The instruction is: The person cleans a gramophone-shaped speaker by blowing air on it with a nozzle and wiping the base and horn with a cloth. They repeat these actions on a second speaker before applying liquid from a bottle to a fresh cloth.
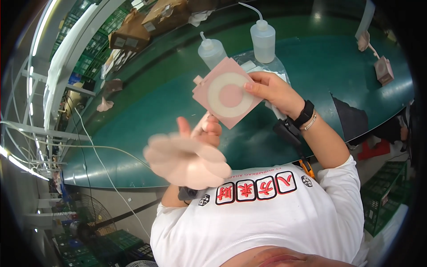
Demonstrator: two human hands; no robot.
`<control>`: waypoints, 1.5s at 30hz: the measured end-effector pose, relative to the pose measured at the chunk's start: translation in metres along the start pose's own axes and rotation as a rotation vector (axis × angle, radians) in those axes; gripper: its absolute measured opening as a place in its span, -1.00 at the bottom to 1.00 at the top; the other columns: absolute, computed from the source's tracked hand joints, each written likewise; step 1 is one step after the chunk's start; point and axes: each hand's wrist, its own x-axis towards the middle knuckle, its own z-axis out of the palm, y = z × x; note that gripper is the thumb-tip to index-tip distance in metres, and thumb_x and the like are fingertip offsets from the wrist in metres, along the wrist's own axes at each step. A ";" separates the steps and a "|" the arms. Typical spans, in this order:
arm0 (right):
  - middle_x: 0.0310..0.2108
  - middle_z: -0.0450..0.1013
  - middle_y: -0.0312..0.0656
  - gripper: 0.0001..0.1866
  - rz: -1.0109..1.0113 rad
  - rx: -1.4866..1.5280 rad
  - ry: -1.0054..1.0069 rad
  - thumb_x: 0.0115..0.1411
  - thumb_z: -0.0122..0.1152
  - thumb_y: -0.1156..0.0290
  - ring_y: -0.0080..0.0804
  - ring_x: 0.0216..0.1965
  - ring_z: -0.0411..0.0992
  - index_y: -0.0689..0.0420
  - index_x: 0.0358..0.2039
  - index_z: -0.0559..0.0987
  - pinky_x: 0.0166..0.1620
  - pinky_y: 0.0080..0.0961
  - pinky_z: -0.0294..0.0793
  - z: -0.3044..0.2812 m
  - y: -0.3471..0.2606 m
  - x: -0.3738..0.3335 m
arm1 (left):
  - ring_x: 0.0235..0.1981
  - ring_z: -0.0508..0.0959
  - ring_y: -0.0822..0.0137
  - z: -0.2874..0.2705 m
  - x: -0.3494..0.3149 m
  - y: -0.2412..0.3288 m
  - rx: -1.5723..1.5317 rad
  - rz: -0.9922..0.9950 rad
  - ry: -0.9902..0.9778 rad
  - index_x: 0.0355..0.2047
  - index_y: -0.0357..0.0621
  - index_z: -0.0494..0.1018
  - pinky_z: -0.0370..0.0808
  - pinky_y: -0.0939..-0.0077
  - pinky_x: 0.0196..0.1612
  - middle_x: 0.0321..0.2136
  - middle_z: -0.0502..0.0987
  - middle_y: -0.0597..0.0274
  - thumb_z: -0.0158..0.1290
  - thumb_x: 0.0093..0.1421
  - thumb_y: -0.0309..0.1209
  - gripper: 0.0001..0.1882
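Between my hands is a pink, gramophone-shaped piece. Its square box [231, 95] is tilted on one corner and bears a pale ring on the side facing me. A small knob sticks out at its upper left. My right hand [278, 92] grips the box at its right edge, thumb on the ring side and fingers behind. My left hand [209, 131] is closed round the slim neck of the flower-shaped horn [187, 162], with the thumb sticking up. The horn hides part of that hand. Whether the neck is joined to the box, I cannot tell.
Two squeeze bottles, one tall [263, 42] and one shorter [212, 53], stand behind on the green table [129, 133]. A similar pink box [383, 70] with a horn is at far right, another horn [105, 104] at left. A dark sheet [349, 118] lies near the right edge.
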 end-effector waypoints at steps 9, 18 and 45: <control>-0.45 0.41 -0.51 -0.54 0.131 0.112 0.154 0.33 0.08 -0.10 -0.83 -0.52 0.11 0.10 -0.24 0.58 -0.51 -0.74 -0.03 0.010 -0.003 -0.017 | -0.18 0.45 0.21 -0.034 0.017 0.032 0.921 0.478 -0.049 0.05 -0.36 0.36 0.42 0.37 -0.20 -0.07 0.45 0.08 0.09 0.31 -0.22 -0.53; -0.43 0.42 -0.47 -0.47 0.329 0.135 0.063 0.32 0.11 -0.07 -0.81 -0.51 0.14 0.15 0.02 0.52 -0.47 -0.76 0.04 0.001 -0.009 -0.037 | 0.18 0.36 0.03 -0.035 0.052 0.027 1.239 1.072 -0.237 -0.06 -0.27 0.43 0.23 0.12 0.27 0.13 0.39 -0.06 -0.06 0.40 -0.12 -0.59; -0.04 0.47 -0.22 -0.44 -0.404 0.142 0.666 0.09 0.34 0.46 -0.40 0.08 0.43 0.21 0.11 0.40 0.16 -0.42 0.42 -0.093 -0.033 -0.174 | -0.15 0.57 0.29 0.006 0.129 -0.051 1.346 0.710 -0.155 -0.21 -0.24 0.48 0.49 0.39 -0.01 -0.22 0.57 0.13 0.11 0.19 -0.60 -0.84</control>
